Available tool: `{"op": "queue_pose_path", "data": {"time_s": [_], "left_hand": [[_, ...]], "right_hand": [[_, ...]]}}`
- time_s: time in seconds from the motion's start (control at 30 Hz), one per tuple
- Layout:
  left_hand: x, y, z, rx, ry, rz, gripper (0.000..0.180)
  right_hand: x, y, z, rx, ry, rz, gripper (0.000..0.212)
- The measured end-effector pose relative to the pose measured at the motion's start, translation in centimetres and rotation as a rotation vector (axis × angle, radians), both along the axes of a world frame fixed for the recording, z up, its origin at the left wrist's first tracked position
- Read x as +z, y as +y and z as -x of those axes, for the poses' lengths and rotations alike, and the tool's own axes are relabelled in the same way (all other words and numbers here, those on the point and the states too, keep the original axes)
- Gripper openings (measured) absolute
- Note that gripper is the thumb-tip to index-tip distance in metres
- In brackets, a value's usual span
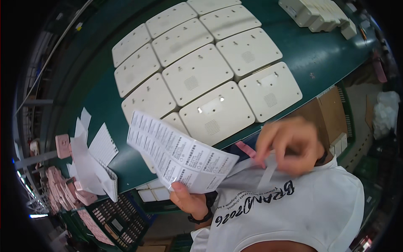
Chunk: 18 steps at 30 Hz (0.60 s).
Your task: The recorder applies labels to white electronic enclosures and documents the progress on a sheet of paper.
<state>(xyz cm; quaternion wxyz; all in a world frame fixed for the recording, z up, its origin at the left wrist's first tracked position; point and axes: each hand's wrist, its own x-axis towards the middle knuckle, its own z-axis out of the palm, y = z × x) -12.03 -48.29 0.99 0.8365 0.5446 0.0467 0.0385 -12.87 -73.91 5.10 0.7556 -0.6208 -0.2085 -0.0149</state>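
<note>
Just before the wearer's torso, near edge of tabletop [325,63]: white printed label sheet [168,153], tilted and slightly bowed, small print blocks in rows. L hand [188,200] has its grip closed on sheet's lower edge, thumb on printed face; dark band [200,217] at wrist. Sheet hides parts of nearest casings; contact w/ them: can't tell.

R hand [291,147] to R of sheet, apart from it, motion-blurred, fingers curled. Pale translucent strip [267,174] hangs by fingertips, pink strip [245,149] just beside; whether grip is closed on either, can't tell (blur).

Beyond sheet: off-white casings [197,75] laid flat in close rows, rounded corners, holes nr corners, dotted grilles on several. Green tabletop under. Far R: more casings [315,16], stood on edge side by side. L end: loose papers + spiral notebook [103,145], pink part [63,146] nr them. Lower L: dark slatted crate [121,222]. R, below tabletop edge: open cardboard box [331,110].
</note>
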Motion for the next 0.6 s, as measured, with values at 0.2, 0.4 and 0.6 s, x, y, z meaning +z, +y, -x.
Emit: {"op": "queue_pose_path", "data": {"time_s": [0.2, 0.4, 0.6], "left_hand": [[0.1, -3.8, -3.9, -0.002, -0.071, -0.202, 0.058], [-1.0, -5.4, -6.5, -0.061, 0.037, -0.157, 0.058], [-1.1, -4.5, -7.0, -0.129, 0.034, 0.012, 0.057]], "right_hand": [[-0.8, -9.2, -2.3, -0.378, 0.525, 0.151, 0.021], [-1.3, -10.6, -4.4, -0.314, 0.523, 0.309, 0.029], [-2.2, -10.5, -5.9, -0.3, 0.483, 0.426, 0.037]]}}
